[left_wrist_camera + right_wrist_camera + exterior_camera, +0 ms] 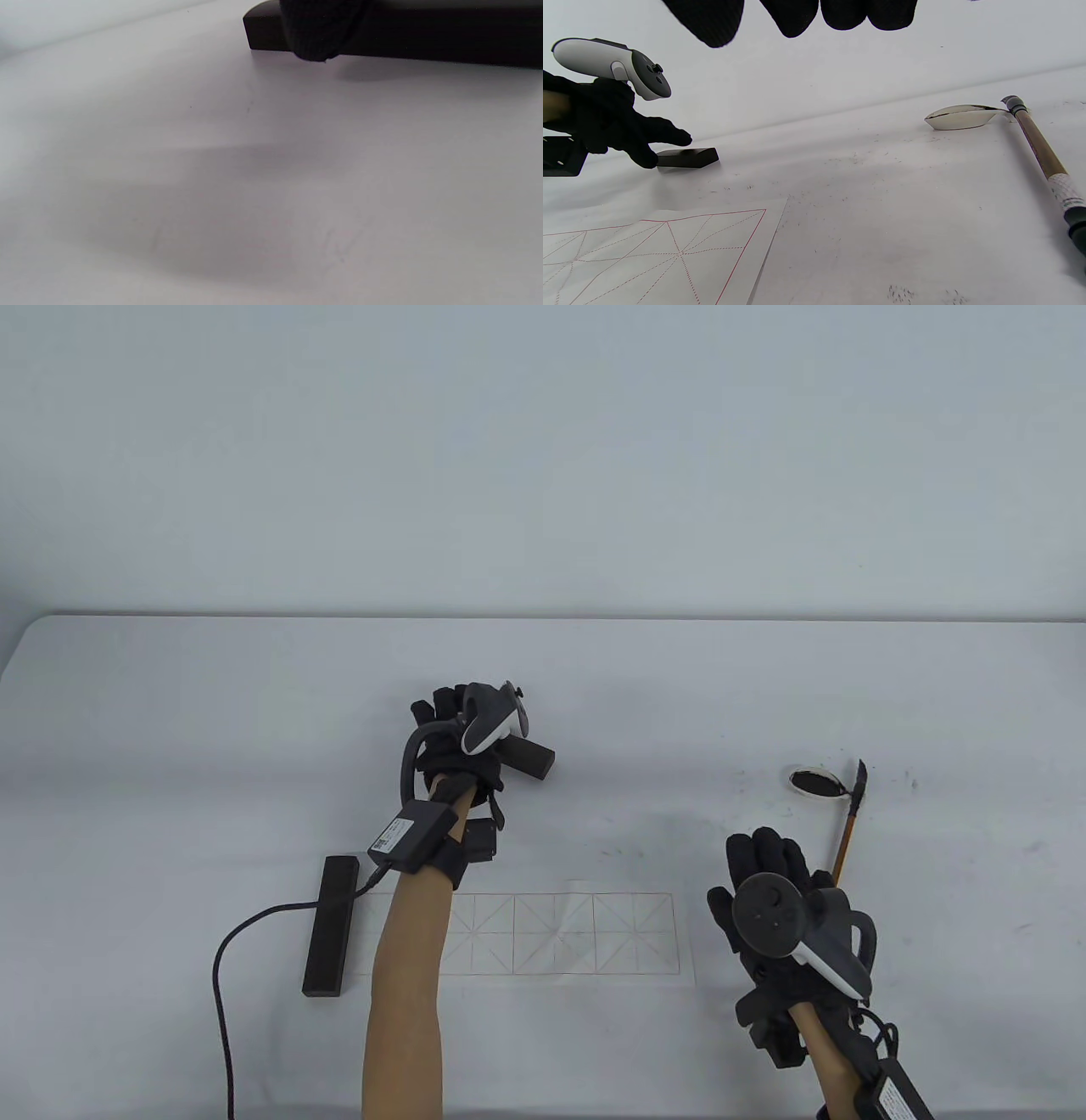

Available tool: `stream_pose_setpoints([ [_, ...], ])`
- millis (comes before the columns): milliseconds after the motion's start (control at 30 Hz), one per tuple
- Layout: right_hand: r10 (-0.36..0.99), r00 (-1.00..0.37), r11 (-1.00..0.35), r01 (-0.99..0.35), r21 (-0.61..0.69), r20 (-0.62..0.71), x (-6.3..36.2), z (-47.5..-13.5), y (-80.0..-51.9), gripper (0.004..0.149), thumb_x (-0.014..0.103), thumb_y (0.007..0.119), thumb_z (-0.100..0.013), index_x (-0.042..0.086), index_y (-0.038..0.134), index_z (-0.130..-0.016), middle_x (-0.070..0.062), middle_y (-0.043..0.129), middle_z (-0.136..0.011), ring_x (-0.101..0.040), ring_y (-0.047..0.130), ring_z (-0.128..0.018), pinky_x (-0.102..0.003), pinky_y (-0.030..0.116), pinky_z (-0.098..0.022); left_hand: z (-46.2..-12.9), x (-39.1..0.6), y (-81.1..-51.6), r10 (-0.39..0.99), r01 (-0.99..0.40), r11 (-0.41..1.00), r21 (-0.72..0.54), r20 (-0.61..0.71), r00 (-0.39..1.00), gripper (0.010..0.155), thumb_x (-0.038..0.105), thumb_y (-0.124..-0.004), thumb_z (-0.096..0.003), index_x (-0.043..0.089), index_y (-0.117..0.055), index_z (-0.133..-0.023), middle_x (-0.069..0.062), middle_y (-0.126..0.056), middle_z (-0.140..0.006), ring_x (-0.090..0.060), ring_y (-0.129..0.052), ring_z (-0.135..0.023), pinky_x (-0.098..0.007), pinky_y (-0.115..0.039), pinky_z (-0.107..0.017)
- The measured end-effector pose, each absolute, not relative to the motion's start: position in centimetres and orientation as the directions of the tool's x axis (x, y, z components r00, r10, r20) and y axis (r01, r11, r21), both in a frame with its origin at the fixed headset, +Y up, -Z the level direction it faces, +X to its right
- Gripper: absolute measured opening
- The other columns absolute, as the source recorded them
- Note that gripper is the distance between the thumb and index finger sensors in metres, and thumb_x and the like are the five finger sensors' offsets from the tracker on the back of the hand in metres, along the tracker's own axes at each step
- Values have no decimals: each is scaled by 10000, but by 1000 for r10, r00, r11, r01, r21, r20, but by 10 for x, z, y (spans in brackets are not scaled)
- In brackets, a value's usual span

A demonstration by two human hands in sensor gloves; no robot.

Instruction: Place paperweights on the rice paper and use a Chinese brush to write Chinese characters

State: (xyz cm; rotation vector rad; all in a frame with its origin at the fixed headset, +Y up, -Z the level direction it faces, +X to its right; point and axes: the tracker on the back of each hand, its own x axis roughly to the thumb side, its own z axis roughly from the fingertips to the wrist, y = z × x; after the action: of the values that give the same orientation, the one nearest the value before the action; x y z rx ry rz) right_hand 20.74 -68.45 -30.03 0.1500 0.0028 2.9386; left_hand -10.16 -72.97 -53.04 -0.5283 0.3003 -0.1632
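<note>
The rice paper [577, 933] with a red grid lies flat at the table's front; its right corner [670, 254] shows in the right wrist view. One dark paperweight [329, 925] lies at the paper's left end. My left hand [450, 721] is beyond the paper, its fingers curled over a second paperweight [536, 760] that rests on the table. A fingertip [318, 38] drapes over this bar [445, 38]. My right hand [764, 861] hovers right of the paper, fingers relaxed and holding nothing. The brush [848, 827] lies beyond it, its tip by the ink dish [816, 782].
A black cable [225, 984] runs from my left wrist across the table's front left. Ink specks mark the table [976, 712] around the dish. The table's far edge runs along a pale wall.
</note>
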Motion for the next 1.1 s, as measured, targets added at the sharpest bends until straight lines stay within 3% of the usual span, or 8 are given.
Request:
stream_pose_setpoints([
  [267, 197, -974, -980, -196, 18, 111, 206, -301, -686, 670, 364, 624, -590, 31, 388, -1121, -305, 297, -1140, -539, 361, -1026, -780, 366, -629, -538, -100, -737, -212, 34, 860, -510, -295, 932, 737, 349, -614, -645, 676, -99, -1058, 236, 114, -1220, -84, 153, -1203, -415, 122, -887],
  [600, 196, -974, -981, -194, 29, 116, 205, -301, -687, 669, 364, 624, -590, 30, 389, -1120, -304, 298, -1140, -540, 362, -1025, -779, 367, -629, -538, -98, -743, -247, 78, 862, -501, -280, 928, 685, 355, -620, -628, 668, -193, -1064, 218, 57, -1243, -107, 113, -1219, -425, 96, -893],
  [867, 189, -973, -982, -188, 23, 130, 202, -300, -687, 668, 364, 623, -590, 32, 389, -1120, -303, 298, -1140, -541, 359, -1025, -779, 367, -629, -530, -97, -740, -292, 171, 888, -426, -237, 927, 685, 329, -649, -587, 619, -277, -1085, 184, -26, -1270, -149, 29, -1247, -482, 52, -893],
  [1100, 188, -974, -982, -189, 9, 128, 202, -300, -687, 669, 365, 624, -590, 32, 388, -1120, -303, 298, -1140, -538, 361, -1026, -780, 367, -629, -509, -99, -726, -304, 256, 916, -309, -118, 945, 691, 324, -674, -543, 508, -346, -1122, 136, -168, -1286, -206, -126, -1261, -517, -64, -889],
])
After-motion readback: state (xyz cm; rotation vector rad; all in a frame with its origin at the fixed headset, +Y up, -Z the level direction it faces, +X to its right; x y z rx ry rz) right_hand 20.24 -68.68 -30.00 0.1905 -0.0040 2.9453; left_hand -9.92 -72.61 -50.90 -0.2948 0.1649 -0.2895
